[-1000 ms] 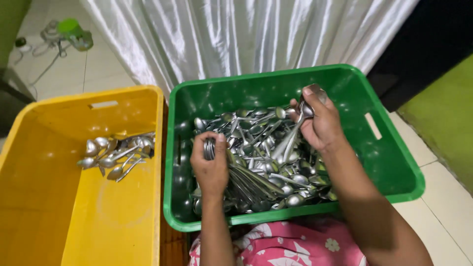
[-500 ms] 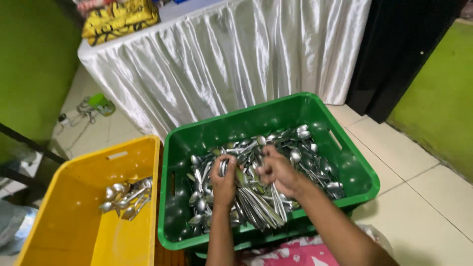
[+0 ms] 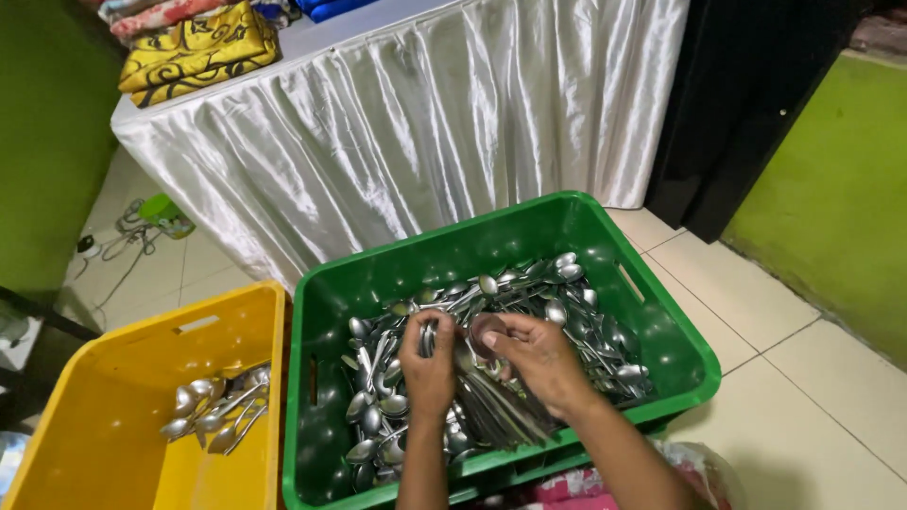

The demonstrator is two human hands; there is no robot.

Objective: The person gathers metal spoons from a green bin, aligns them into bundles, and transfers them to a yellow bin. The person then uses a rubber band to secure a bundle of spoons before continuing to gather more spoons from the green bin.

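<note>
A green plastic crate holds a heap of metal spoons. My left hand is over the middle of the heap, closed around a bundle of spoons whose handles fan down toward me. My right hand is beside it, pinching one spoon by its bowl end next to the bundle. To the left, a yellow plastic crate holds a small pile of spoons near its right wall.
A table draped in shiny white cloth stands just behind the crates, with folded patterned fabric on top. A small green object with cables lies on the tiled floor at left. Green walls stand on both sides.
The view has tilted up, showing more of the draped table. My right hand has come from the far spoons to my left hand's bundle, now holding one spoon against it.
</note>
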